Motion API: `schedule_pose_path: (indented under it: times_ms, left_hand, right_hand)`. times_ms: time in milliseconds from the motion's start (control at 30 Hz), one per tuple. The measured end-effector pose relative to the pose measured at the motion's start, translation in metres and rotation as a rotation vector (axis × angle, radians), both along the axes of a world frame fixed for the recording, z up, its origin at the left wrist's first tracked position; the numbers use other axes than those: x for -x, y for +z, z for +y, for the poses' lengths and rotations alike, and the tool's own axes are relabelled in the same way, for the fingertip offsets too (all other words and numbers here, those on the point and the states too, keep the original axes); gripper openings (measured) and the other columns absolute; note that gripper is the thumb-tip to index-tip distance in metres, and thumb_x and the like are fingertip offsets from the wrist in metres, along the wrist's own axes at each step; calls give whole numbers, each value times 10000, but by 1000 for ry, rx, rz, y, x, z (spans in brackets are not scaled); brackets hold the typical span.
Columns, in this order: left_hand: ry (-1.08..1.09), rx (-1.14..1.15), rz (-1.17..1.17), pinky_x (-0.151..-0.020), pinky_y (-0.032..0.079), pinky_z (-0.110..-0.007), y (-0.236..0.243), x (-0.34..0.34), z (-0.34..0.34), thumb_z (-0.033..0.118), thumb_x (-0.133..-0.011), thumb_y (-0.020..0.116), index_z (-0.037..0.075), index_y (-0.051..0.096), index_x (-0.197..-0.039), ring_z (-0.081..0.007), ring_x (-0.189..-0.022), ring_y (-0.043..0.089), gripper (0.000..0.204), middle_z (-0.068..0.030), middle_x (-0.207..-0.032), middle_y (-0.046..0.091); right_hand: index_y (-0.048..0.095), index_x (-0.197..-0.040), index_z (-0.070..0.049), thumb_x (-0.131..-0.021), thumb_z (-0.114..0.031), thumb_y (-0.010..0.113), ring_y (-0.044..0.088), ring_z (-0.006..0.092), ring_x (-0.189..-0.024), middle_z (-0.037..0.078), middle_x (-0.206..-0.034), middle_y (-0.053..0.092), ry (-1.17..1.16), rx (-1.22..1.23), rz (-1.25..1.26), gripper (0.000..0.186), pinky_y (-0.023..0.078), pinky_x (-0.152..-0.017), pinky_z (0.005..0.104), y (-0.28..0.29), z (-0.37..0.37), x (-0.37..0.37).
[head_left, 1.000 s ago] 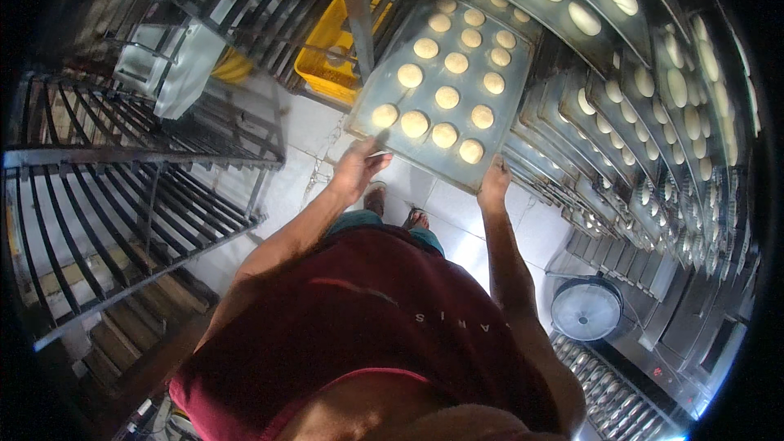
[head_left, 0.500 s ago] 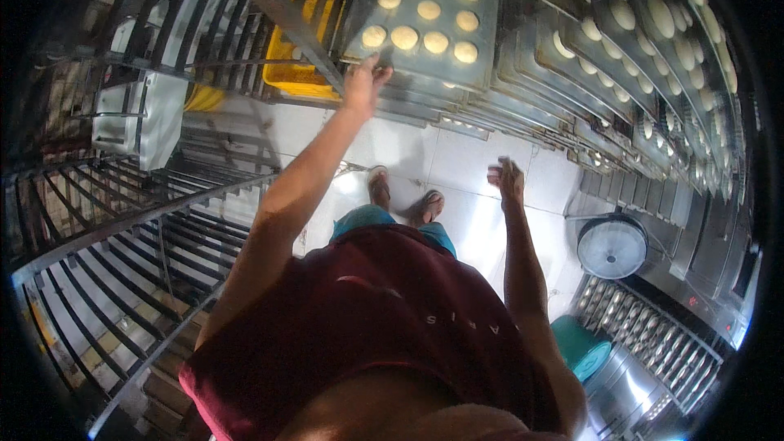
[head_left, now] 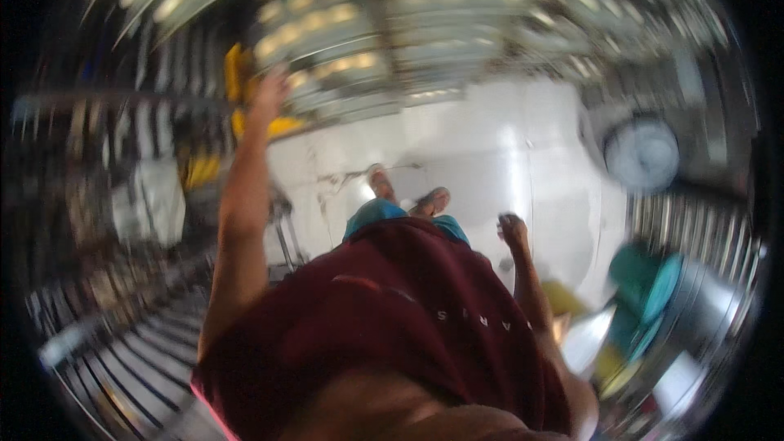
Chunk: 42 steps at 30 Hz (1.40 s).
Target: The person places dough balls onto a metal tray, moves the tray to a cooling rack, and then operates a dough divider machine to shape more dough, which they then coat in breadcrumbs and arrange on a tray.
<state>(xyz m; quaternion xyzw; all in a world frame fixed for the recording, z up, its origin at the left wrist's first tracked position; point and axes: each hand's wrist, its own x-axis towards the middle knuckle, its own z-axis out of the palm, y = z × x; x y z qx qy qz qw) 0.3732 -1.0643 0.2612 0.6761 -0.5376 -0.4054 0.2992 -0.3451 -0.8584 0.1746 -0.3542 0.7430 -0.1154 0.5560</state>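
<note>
My left hand reaches forward beside a rack of trays. It is smeared by motion, so I cannot tell whether it touches a tray. Pale round dough pieces sit in rows on the trays just past it. My right hand hangs low over the floor at my right side, its fingers loosely curled and apart, with nothing seen in them.
A yellow crate stands by the left hand. Racks stacked with trays run across the far side. Dark metal racks flank the left. To the right are a round fan and a green container. White tiled floor lies ahead.
The view has swung to the right, so racks, crate and trays slide leftward and blur. My left arm stays stretched toward the trays. My right hand has dropped closer to my body.
</note>
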Motion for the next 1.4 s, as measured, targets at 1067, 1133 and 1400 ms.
schedule_pose_path:
  times_ms: [1067,1133,1400]
  left_hand:
    - [-2251,562,116,-977,485,-410,-14,1065,146,167,-911,666,40,638,-1224,-356,-1116,616,340,-194,-1191,651]
    - [-2441,574,302,-965,494,-405,-8,1080,241,143,-886,687,64,657,-1190,-338,-1096,626,315,-172,-1167,664]
    - [-2763,493,353,-1017,469,-430,-46,1054,540,233,-890,679,84,623,-1253,-335,-1197,577,396,-161,-1284,617]
  right_hand:
    - [638,-1221,-27,-916,-258,635,678,350,-1014,209,-1101,701,-1869,-182,722,383,513,-908,434,109,330,91]
    - [618,-1237,-23,-902,-217,644,657,372,-1041,221,-1121,685,-1876,-226,832,387,502,-922,441,98,364,98]
    - [536,-1282,-22,-835,-143,694,536,392,-1156,208,-1205,586,-1595,-183,1241,489,425,-999,469,36,464,160]
